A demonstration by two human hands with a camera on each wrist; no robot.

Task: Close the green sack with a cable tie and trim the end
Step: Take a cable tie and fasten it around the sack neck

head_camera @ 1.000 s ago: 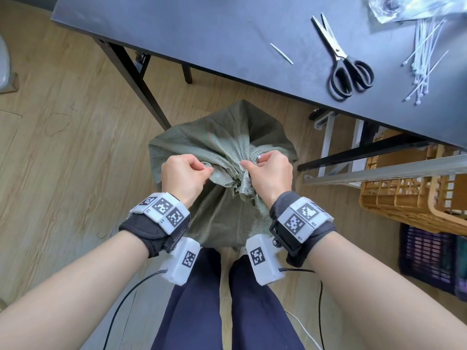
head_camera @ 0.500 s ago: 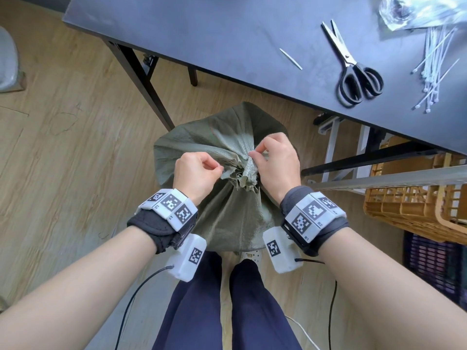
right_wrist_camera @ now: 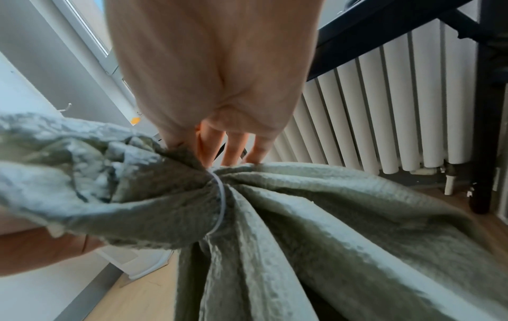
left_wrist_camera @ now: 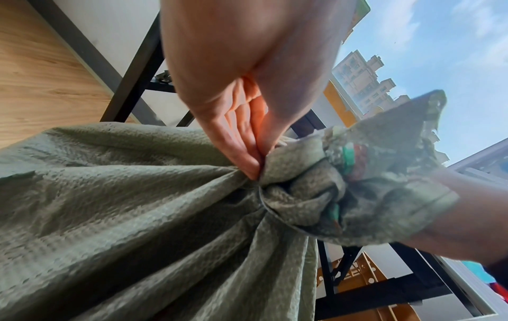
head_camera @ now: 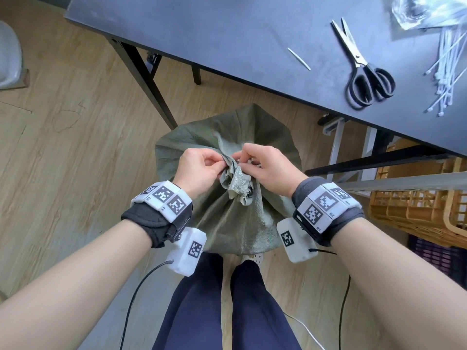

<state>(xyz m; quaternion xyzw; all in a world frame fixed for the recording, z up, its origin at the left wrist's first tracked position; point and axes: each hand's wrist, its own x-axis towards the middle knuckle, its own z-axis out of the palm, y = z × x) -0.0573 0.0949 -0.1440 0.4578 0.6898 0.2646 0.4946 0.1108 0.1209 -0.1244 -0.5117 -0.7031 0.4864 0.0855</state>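
Observation:
The green sack stands on the floor between my legs and the table, its mouth bunched into a neck. A thin white cable tie circles that neck. My left hand pinches the fabric at the neck from the left; its fingertips press together at the tie line. My right hand pinches the gathered fabric from the right, its fingers curled down at the tie. The loose top of the sack flops toward me. Black-handled scissors lie on the table.
The dark table holds a cut white tie piece, a bundle of white cable ties and a clear plastic bag. Yellow crates stand at the right under the table. A radiator is behind the sack.
Both hands have shifted from gripping the bunched mouth in fists to pinching the neck with fingertips, closer together. The sack's top now flops free toward me.

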